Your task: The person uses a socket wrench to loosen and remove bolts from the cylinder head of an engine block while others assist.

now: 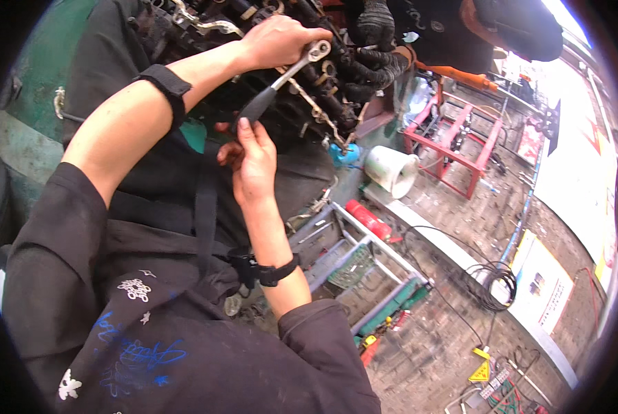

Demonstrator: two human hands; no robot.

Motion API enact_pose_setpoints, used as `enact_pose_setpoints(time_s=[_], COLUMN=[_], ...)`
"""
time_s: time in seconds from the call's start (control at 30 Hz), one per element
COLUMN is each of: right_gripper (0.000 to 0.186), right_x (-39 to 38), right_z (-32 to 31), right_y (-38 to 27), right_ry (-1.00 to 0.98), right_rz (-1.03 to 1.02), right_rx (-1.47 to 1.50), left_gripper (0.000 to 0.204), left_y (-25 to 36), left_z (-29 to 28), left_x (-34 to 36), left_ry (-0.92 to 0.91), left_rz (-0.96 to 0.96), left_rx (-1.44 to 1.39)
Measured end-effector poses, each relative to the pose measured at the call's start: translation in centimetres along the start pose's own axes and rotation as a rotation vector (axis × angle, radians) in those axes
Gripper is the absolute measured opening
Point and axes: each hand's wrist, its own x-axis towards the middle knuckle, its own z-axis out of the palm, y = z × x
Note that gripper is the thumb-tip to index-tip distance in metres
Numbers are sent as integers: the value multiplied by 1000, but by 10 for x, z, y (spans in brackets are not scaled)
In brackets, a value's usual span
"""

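Note:
A ratchet wrench with a black handle slants across the upper middle, its silver head up by the engine. My left hand is closed at the ratchet head, thumb laid along its top; the fingertips are hidden behind it. Lower down, my right hand grips the end of the black handle between thumb and curled fingers. The engine's dark, greasy parts, hoses and metal fittings lie just beyond both hands. What the ratchet's drive end meets is hidden.
Another person's gloved hands are at the engine's right side, near an orange-handled tool. To the right stand a white bucket and a red metal frame. Below are a red cylinder, a metal-framed cart and coiled black cable.

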Motion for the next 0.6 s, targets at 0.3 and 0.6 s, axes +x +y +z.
enact_pose_setpoints(time_s=[0.3,0.6], right_gripper=[21,28], right_x=[-12,-15], right_z=[4,-72], right_y=[-21,-47], right_ry=[34,330], right_rz=[178,-86], right_rx=[-98,-115], left_gripper=[42,40], left_y=[0,11], left_z=[-6,-3], left_x=[-10,-3], left_ry=[13,-121], left_rz=[3,-84], left_rx=[4,-10])
